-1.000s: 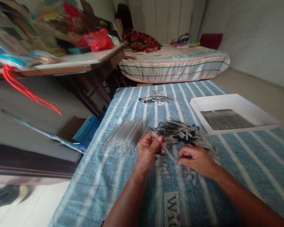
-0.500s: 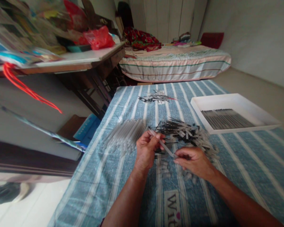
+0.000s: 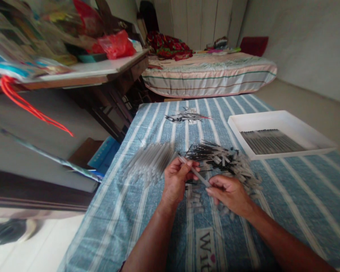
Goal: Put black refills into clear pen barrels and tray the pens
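Observation:
A slim grey pen tube [image 3: 200,176] slants between my two hands. My left hand [image 3: 177,176] pinches it near its upper, dark-tipped end. At the lower end, the fingers of my right hand [image 3: 229,192] are closed round the tube's tip. Left of my left hand lies a stack of frosted tubes [image 3: 150,162]. Behind and beside my right hand spreads a heap of black refills [image 3: 204,152] and short grey caps [image 3: 248,172]. More small grey pieces [image 3: 197,202] lie between my forearms, partly blurred.
A white tray [image 3: 274,154] at the right holds a row of grey pens [image 3: 272,141]. Farther back on the striped cloth [image 3: 170,234] is a small pile of dark thin parts [image 3: 187,116]. A cluttered side table [image 3: 96,73] stands left, a bed [image 3: 209,75] beyond.
My right hand has closed in on the tube's lower end, its fingers shifting slightly left and up. My left hand keeps its hold almost unmoved.

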Demonstrator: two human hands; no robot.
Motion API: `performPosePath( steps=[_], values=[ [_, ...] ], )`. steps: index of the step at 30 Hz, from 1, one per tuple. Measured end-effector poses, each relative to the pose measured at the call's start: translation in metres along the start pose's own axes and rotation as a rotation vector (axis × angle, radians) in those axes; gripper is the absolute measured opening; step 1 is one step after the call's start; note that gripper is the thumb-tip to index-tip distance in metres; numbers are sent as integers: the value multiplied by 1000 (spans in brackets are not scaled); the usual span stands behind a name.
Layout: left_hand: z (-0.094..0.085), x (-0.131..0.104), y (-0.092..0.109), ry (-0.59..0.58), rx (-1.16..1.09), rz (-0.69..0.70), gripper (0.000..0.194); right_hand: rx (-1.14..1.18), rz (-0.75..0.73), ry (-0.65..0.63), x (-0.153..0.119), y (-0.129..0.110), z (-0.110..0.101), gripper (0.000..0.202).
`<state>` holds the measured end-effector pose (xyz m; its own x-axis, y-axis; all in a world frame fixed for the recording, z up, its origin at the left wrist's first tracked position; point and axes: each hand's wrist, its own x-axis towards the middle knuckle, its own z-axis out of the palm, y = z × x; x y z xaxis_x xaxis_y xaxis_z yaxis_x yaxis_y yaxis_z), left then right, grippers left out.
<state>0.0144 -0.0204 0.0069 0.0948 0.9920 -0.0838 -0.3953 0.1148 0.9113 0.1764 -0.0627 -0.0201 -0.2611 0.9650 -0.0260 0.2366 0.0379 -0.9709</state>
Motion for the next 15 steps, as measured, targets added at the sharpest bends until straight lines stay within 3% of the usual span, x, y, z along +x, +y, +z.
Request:
performPosePath(
  steps=[8, 15],
  values=[
    [-9, 7, 9, 110, -84, 75, 19, 37, 16, -8, 0, 3, -3, 14],
    [-10, 9, 7, 90, -93, 30, 19, 74, 12, 6, 0, 4, -3, 12]
  ],
)
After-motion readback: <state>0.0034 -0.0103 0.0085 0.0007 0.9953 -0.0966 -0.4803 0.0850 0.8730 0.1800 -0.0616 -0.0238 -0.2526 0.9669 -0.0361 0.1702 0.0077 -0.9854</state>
